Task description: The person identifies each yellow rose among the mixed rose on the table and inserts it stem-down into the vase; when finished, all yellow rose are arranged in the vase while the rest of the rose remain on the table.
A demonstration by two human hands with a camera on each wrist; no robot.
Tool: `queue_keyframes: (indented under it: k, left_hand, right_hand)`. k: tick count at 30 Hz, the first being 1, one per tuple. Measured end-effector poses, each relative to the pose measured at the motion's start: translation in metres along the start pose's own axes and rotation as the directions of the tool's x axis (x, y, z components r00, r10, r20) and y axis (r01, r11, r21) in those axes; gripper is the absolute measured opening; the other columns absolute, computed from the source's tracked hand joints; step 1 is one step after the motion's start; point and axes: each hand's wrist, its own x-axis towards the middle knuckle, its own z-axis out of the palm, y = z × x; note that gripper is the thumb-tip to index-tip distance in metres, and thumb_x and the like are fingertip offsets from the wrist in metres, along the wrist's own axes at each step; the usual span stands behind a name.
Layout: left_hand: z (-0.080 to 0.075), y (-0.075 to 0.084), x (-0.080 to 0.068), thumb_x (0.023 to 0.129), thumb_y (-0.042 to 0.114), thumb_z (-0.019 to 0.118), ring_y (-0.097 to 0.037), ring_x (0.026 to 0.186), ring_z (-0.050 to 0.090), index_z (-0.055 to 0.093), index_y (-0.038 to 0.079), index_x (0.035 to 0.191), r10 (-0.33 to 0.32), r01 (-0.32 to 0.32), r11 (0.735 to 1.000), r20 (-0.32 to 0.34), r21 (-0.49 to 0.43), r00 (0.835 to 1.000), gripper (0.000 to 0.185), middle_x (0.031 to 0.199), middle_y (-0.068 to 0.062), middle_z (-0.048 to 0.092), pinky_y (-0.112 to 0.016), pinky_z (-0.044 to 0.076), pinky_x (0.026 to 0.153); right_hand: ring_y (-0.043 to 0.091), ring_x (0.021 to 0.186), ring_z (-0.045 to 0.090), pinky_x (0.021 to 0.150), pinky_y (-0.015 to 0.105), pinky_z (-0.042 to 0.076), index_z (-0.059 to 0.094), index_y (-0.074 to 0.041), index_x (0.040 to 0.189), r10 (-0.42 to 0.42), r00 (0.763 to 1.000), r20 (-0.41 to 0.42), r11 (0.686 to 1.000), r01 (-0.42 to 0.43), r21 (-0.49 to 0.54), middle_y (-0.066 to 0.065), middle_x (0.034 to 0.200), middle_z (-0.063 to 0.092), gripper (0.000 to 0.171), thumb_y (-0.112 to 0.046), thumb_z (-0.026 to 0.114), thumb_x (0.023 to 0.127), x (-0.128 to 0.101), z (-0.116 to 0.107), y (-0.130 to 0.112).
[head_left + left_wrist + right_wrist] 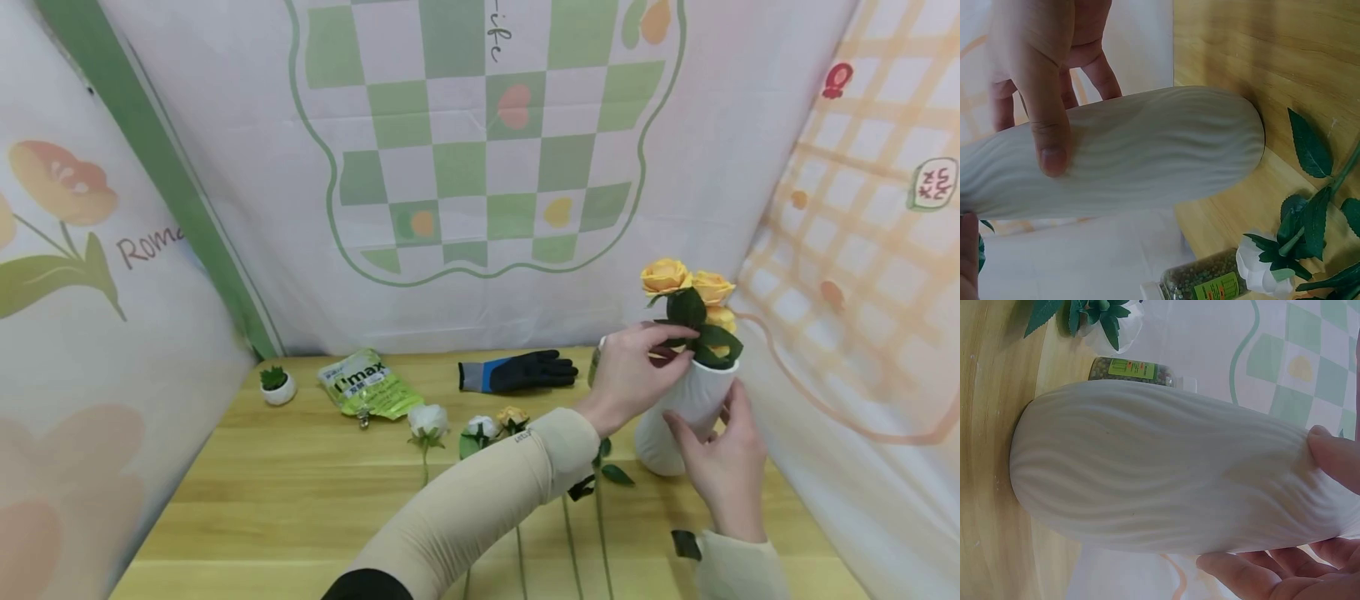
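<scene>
The vase (1147, 469) is showing a white finish with a wavy ridged pattern. Above the vase, the roses (666, 277) are displaying yellow-orange petals and dark green leaves (686, 307). Beneath the vase, the table (247, 500) is showing a yellowish wood grain. Left of the vase, the glove (525, 372) is bearing black, blue and grey sections; farther left, the pouch (369, 387) is showing lime green with black lettering. Behind the vase, the wall cloth (459, 167) is carrying a green-and-white check. Near the vase, the dimly seen jar (1204, 280) is probably showing mottled green contents.
</scene>
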Motion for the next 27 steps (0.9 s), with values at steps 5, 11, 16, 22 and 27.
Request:
queue_keyframes:
  k: [5,11,16,22,27]
  left_hand:
    - [-0.003,0.0,-0.001,0.102,0.012,0.076,0.015,0.085,0.066,0.08,0.014,0.125,-0.001,0.0,1.0,0.031,0.022,1.0,0.024,0.112,-0.002,0.079,0.0,0.049,0.075]
    - [-0.007,0.001,-0.003,0.101,0.009,0.074,0.013,0.088,0.068,0.079,0.016,0.13,0.006,-0.011,0.998,0.089,0.055,0.996,0.03,0.114,-0.001,0.079,0.0,0.049,0.076]
    - [-0.01,-0.001,-0.004,0.099,0.008,0.075,0.009,0.09,0.071,0.079,0.013,0.131,0.048,-0.053,0.998,0.119,0.041,0.992,0.033,0.121,-0.005,0.077,-0.001,0.05,0.079]
    - [-0.019,-0.004,-0.008,0.098,0.019,0.083,0.009,0.096,0.07,0.08,0.019,0.131,0.098,-0.11,0.992,0.18,0.057,0.979,0.033,0.131,-0.003,0.074,-0.003,0.05,0.083]
    - [-0.028,-0.007,-0.015,0.098,0.018,0.083,0.003,0.102,0.07,0.079,0.015,0.133,0.054,-0.045,0.998,0.221,-0.046,0.974,0.035,0.139,-0.007,0.067,-0.004,0.052,0.085]
  right_hand:
    - [0.058,0.137,0.053,0.097,0.077,0.051,0.035,-0.013,0.168,-0.002,1.0,0.001,1.0,0.002,0.002,0.023,0.161,0.049,0.092,-0.011,0.087,0.091,0.0,0.001,-0.001]
    - [0.057,0.138,0.052,0.098,0.076,0.051,0.033,-0.014,0.169,0.006,1.0,0.005,1.0,-0.006,0.005,0.021,0.163,0.048,0.094,-0.011,0.087,0.092,0.0,0.001,-0.001]
    - [0.057,0.136,0.054,0.096,0.077,0.051,0.035,-0.013,0.168,-0.003,1.0,-0.005,1.0,0.003,-0.004,0.021,0.162,0.05,0.093,-0.012,0.087,0.091,0.0,0.001,-0.001]
    - [0.056,0.136,0.054,0.098,0.076,0.051,0.034,-0.013,0.168,0.005,1.0,0.001,1.0,-0.005,-0.008,0.021,0.161,0.05,0.093,-0.015,0.088,0.091,0.001,0.0,0.001]
    - [0.056,0.138,0.053,0.099,0.075,0.051,0.032,-0.014,0.169,0.02,1.0,0.016,1.0,-0.02,-0.006,0.023,0.162,0.049,0.095,-0.016,0.088,0.092,0.001,0.0,0.001]
